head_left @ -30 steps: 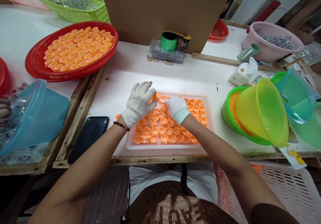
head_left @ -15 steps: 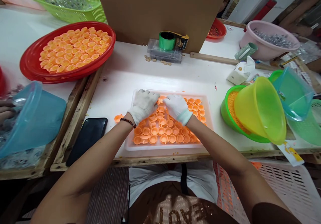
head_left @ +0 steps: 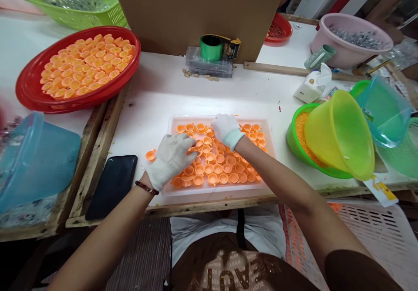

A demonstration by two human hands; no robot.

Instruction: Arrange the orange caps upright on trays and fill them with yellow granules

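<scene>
A white tray (head_left: 269, 143) full of small orange caps (head_left: 218, 168) lies on the white table in front of me. My left hand (head_left: 170, 158), in a white knit glove, rests over the tray's left side, fingers curled down on the caps. My right hand (head_left: 226, 129), also gloved, sits over the caps near the tray's far middle, fingers bent; whether it holds a cap is hidden. One loose orange cap (head_left: 150, 155) lies on the table just left of the tray.
A black phone (head_left: 112, 185) lies left of the tray. A red basket of orange caps (head_left: 78, 67) and a blue tub (head_left: 34, 160) stand at left. Green, yellow and teal bowls (head_left: 339, 134) stack at right. A tape dispenser (head_left: 215, 49) sits before a cardboard wall.
My left hand has drawn back from the tray's far edge toward its near left corner. My right hand stays over the tray's far middle. The view has shifted slightly.
</scene>
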